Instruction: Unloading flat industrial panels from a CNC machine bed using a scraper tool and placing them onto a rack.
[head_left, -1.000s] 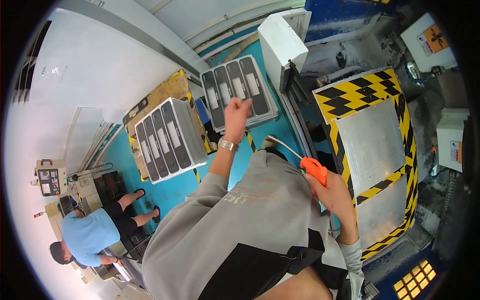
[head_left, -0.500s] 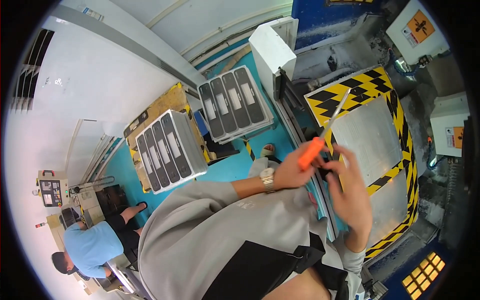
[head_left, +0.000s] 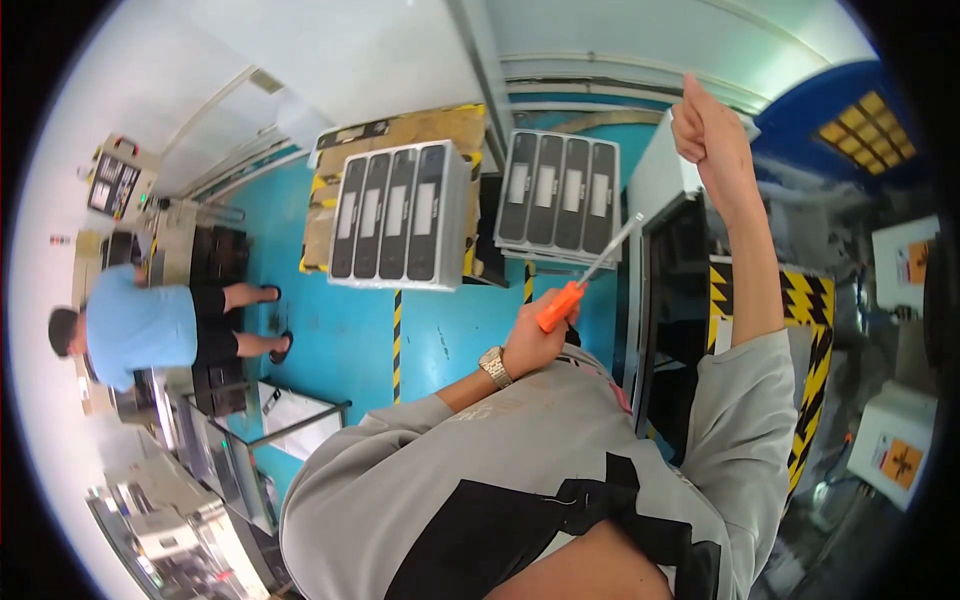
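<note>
My left hand [head_left: 535, 340], with a watch [head_left: 494, 367] on its wrist, is closed around the orange handle of a screwdriver [head_left: 562, 305]. The metal shaft slants up and right, its tip just left of a dark upright frame edge. Raised far to the right, my right hand [head_left: 712, 140] has one finger stretched upward and the others curled in. I see nothing held in it. It is in front of the upper part of a white box-shaped housing [head_left: 660, 165]; whether it touches the housing I cannot tell.
Two stacks of panels with dark strips, the left stack [head_left: 395, 215] and right stack [head_left: 556, 195], stand ahead on supports. At right is a machine with a yellow-black striped plate [head_left: 818, 300]. A person in a blue shirt [head_left: 140, 325] works at far left beside a control panel [head_left: 115, 185].
The view has swung to the right. My right hand has left the screwdriver's side and risen toward the white housing. The screwdriver stays in my left hand, now away from the striped plate.
</note>
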